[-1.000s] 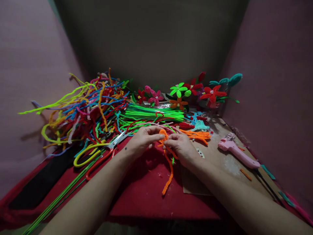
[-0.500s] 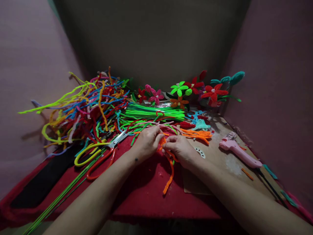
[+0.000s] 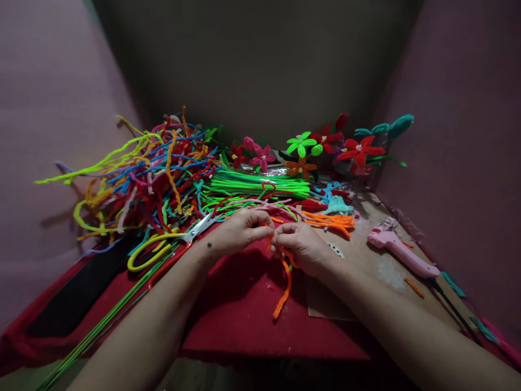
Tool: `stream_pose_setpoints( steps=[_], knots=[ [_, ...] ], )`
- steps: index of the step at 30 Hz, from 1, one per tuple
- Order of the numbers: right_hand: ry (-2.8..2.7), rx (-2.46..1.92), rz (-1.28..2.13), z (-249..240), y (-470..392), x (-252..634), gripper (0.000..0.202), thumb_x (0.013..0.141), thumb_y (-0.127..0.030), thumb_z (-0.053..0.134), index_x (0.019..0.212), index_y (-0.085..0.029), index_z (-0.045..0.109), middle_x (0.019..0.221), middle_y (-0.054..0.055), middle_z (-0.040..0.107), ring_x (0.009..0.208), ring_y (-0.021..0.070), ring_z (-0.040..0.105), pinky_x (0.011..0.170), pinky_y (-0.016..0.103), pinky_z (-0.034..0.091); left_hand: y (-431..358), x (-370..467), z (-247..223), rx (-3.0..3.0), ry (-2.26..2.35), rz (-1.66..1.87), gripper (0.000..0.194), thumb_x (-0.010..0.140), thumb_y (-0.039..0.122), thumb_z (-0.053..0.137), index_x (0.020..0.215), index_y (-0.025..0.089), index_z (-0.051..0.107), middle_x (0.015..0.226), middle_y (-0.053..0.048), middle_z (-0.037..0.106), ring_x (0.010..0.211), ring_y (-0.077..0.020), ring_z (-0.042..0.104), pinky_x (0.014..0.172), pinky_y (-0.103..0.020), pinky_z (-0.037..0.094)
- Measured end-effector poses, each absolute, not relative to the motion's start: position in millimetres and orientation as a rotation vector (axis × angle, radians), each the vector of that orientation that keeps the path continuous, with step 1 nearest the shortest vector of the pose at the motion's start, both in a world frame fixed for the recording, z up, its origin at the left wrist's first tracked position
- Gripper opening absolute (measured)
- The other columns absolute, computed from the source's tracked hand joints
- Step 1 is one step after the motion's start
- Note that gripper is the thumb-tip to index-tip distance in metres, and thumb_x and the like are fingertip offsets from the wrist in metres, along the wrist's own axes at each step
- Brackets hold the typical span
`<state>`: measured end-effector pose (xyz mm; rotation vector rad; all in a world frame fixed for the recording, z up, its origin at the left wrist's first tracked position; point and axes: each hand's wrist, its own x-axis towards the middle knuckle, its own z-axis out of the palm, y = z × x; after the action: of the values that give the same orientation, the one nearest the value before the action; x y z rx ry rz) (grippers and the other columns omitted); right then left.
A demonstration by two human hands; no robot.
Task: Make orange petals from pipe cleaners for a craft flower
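Above the red cloth [image 3: 240,326], my left hand [image 3: 244,231] and my right hand [image 3: 301,244] meet with their fingertips nearly touching. Both pinch an orange pipe cleaner piece [image 3: 285,293], whose one end dangles below them. Most of the orange piece is covered by my fingers, so its shape there is unclear. A bit of green shows beside my right fingers. Scissors [image 3: 197,228] with yellow and red handles lie open to the left, partly behind my left forearm. Loose orange pipe cleaners [image 3: 331,221] rest just behind my right hand.
A tangled multicoloured pile [image 3: 138,184] fills the back left. Green pipe cleaners [image 3: 260,184] lie at the back middle, with fuzzy flowers [image 3: 360,150] behind. A pink glue gun [image 3: 401,252] rests on brown board [image 3: 329,304] at the right. Green stems [image 3: 93,331] lie front left.
My left wrist has turned and shifted left, and its forearm now covers more of the red scissor handle. The fingers have closed further over the orange piece. The whole view has shifted slightly.
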<state>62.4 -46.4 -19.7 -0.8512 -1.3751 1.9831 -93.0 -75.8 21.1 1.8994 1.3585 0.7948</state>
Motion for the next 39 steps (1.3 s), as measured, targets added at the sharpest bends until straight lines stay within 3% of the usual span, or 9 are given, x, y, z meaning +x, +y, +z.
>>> stream_pose_setpoints(
  steps=[9,15,20,25,39],
  knots=[
    [-1.329,-0.867,2.002,-15,-47,64,0.013,0.053,-0.020,0.068,0.055,-0.013,0.057,0.047,-0.001,0.057,0.041,0.0079,0.046,0.045,0.022,0.034,-75,-93,20,1.752,1.336,0.867,0.012,0.070,0.024,0.059,0.067,0.014,0.065,0.059,0.000,0.056,0.056,-0.0096,0.046,0.052,-0.019,0.037],
    [-1.326,-0.825,1.958,-14,-44,66,0.020,0.055,-0.026,0.071,0.056,-0.014,0.055,0.048,-0.001,0.057,0.041,0.0069,0.045,0.043,0.021,0.031,-74,-100,16,1.488,1.187,1.026,0.020,0.072,0.029,0.060,0.084,0.014,0.067,0.056,0.000,0.054,0.044,-0.0066,0.042,0.042,-0.018,0.034],
    [-1.260,-0.792,2.041,-16,-42,67,0.024,0.054,-0.027,0.073,0.056,-0.014,0.053,0.049,-0.001,0.057,0.041,0.0078,0.048,0.044,0.021,0.034,-72,-97,13,1.443,1.204,1.060,0.014,0.068,0.025,0.064,0.075,0.013,0.065,0.053,0.000,0.056,0.041,-0.0063,0.044,0.040,-0.018,0.034],
    [-1.291,-0.861,2.012,-14,-44,66,0.020,0.056,-0.026,0.071,0.059,-0.012,0.057,0.049,0.000,0.058,0.041,0.0075,0.048,0.044,0.021,0.034,-74,-88,14,1.433,1.348,1.053,0.014,0.069,0.028,0.061,0.066,0.014,0.060,0.042,0.004,0.046,0.035,-0.0048,0.035,0.036,-0.018,0.025],
    [-1.529,-0.887,1.844,-17,-48,65,0.019,0.064,-0.025,0.063,0.053,-0.013,0.054,0.045,-0.002,0.053,0.038,0.0050,0.041,0.042,0.020,0.028,-77,-89,24,2.101,1.525,0.718,0.017,0.075,0.024,0.050,0.066,0.012,0.058,0.059,0.003,0.048,0.056,-0.0078,0.040,0.053,-0.020,0.032]
  ],
)
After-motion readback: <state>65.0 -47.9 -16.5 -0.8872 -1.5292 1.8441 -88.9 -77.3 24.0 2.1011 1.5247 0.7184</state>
